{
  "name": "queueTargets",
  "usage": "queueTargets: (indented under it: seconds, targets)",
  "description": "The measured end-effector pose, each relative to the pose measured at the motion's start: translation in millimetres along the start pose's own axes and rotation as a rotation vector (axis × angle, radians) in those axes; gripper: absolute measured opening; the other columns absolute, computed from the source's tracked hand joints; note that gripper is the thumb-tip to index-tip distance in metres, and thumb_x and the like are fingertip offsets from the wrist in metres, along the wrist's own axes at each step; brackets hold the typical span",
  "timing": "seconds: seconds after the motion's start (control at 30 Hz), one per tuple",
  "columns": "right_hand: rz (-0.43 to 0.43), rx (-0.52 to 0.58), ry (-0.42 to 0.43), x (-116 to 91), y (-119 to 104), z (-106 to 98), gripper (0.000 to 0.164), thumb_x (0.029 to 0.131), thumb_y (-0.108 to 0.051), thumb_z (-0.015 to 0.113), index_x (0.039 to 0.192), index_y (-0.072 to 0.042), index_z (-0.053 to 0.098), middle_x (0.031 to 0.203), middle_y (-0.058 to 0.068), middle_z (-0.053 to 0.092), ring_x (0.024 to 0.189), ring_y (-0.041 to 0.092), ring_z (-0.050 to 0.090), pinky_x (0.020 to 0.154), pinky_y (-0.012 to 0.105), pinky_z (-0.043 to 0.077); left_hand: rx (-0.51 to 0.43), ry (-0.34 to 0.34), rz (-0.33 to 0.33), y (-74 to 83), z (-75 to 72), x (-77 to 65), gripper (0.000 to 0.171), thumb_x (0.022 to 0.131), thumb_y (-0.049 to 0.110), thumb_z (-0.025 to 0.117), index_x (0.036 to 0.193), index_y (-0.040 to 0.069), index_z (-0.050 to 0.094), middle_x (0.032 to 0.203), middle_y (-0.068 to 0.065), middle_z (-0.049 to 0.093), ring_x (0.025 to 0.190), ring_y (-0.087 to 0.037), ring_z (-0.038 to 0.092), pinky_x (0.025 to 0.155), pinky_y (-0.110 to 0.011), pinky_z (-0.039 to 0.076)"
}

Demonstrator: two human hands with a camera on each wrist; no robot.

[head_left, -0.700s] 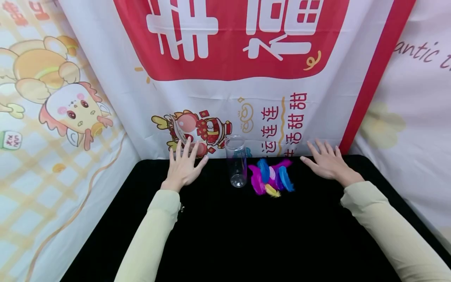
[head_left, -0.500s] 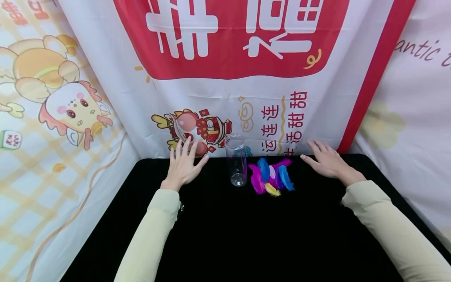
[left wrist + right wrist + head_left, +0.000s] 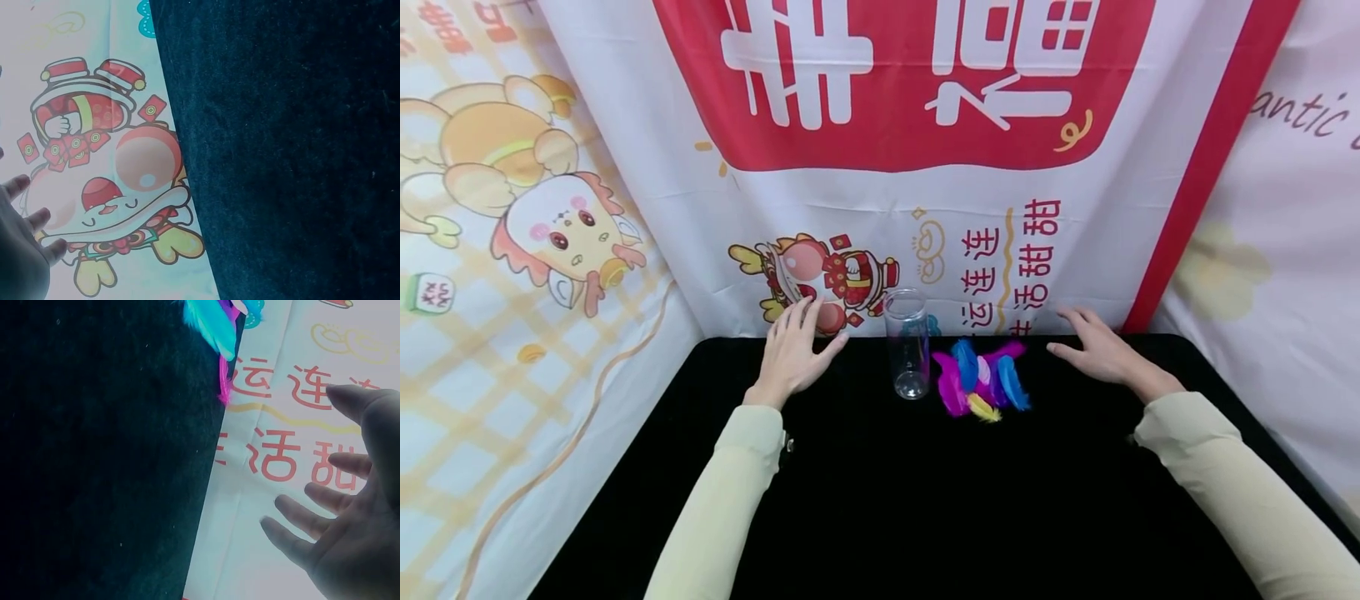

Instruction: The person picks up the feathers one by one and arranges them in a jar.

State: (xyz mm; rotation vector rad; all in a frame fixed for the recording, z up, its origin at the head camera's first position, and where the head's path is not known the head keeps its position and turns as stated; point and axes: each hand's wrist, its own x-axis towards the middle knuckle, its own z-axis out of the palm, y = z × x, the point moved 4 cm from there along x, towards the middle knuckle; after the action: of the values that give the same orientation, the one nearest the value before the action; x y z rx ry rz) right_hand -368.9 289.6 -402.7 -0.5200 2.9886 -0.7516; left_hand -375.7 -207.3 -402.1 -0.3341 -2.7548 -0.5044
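1. The left hand [image 3: 792,354] hovered left of the clear cup [image 3: 908,354], fingers spread and pinching nothing; whether it touched the cloth backdrop [image 3: 850,200] could not be told
2. The right hand [image 3: 1105,350] was held to the right of the feathers [image 3: 983,373], fingers apart and likewise gripping nothing
3. The cup stood upright near the back of the black table [image 3: 970,508], the feathers just to its right, a yellow feather [image 3: 982,408] nearest the person
4. The cup looked tall and easily tipped, so a gentle grip low on its wall seemed best
5. The feathers looked light, so slow moves and a soft fingertip pinch probably suited them, lest they scatter
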Motion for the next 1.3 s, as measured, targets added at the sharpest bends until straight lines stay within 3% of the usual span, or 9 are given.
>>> queueTargets:
  seconds: [0.17, 0.37, 0.53, 0.67, 0.9, 1.1, 1.3]
  targets:
    - [0.027, 0.039, 0.002, 5, 5, 2, 0.079, 0.101, -0.042, 0.064, 0.154, 0.007, 0.031, 0.148, 0.035, 0.035, 0.129, 0.05, 0.044, 0.107, 0.068, 0.035, -0.087, 0.033, -0.02, 0.4, -0.7, -0.9, 0.085, 0.094, 0.074, 0.051, 0.162, 0.028, 0.027, 0.163, -0.007, 0.029, 0.149, -0.034, 0.026, 0.116, -0.065, 0.025]
    - [0.03, 0.081, 0.004, 8, 2, 5, 0.075, 0.099, -0.035, 0.068, 0.15, 0.011, 0.036, 0.145, 0.036, 0.043, 0.117, 0.047, 0.056, 0.101, 0.064, 0.042, -0.244, 0.024, -0.067, 1.1, -3.5, 0.5, 0.091, 0.089, 0.076, 0.057, 0.161, 0.029, 0.027, 0.16, -0.005, 0.032, 0.142, -0.033, 0.037, 0.111, -0.064, 0.035]
    - [0.043, 0.126, -0.003, 9, 1, 6, 0.072, 0.099, -0.033, 0.069, 0.147, 0.011, 0.039, 0.142, 0.035, 0.05, 0.116, 0.046, 0.06, 0.099, 0.062, 0.046, -0.353, 0.006, -0.086, 2.6, -3.3, 1.6, 0.091, 0.089, 0.07, 0.064, 0.161, 0.032, 0.024, 0.163, -0.006, 0.028, 0.145, -0.032, 0.034, 0.112, -0.064, 0.035]
    - [0.038, 0.159, 0.005, 9, -1, 9, 0.065, 0.097, -0.029, 0.071, 0.143, 0.01, 0.045, 0.135, 0.033, 0.057, 0.113, 0.044, 0.062, 0.096, 0.059, 0.049, -0.408, -0.003, -0.063, 3.8, -1.2, 3.1, 0.089, 0.09, 0.065, 0.066, 0.161, 0.032, 0.023, 0.161, -0.007, 0.029, 0.144, -0.031, 0.035, 0.113, -0.062, 0.034]
    - [0.042, 0.19, -0.037, 9, -2, 15, 0.056, 0.097, -0.029, 0.071, 0.136, 0.008, 0.054, 0.129, 0.03, 0.061, 0.111, 0.042, 0.064, 0.095, 0.056, 0.051, -0.495, 0.025, -0.018, 8.2, -2.0, 3.7, 0.077, 0.095, 0.042, 0.072, 0.158, 0.025, 0.03, 0.154, -0.009, 0.038, 0.138, -0.03, 0.04, 0.113, -0.058, 0.035]
    - [0.064, 0.197, -0.083, 10, -2, 20, 0.057, 0.097, -0.032, 0.07, 0.136, 0.007, 0.055, 0.128, 0.029, 0.062, 0.112, 0.042, 0.063, 0.096, 0.056, 0.05, -0.569, 0.004, -0.01, 10.1, 0.6, 3.0, 0.073, 0.096, 0.04, 0.072, 0.156, 0.026, 0.034, 0.151, -0.005, 0.044, 0.137, -0.025, 0.044, 0.113, -0.053, 0.037]
    - [0.081, 0.198, -0.094, 12, -1, 24, 0.059, 0.097, -0.033, 0.071, 0.137, 0.006, 0.054, 0.129, 0.028, 0.062, 0.113, 0.042, 0.063, 0.096, 0.056, 0.05, -0.652, -0.052, 0.003, 17.2, 2.8, 4.2, 0.074, 0.095, 0.047, 0.071, 0.156, 0.031, 0.031, 0.156, -0.001, 0.041, 0.139, -0.023, 0.043, 0.113, -0.05, 0.039]
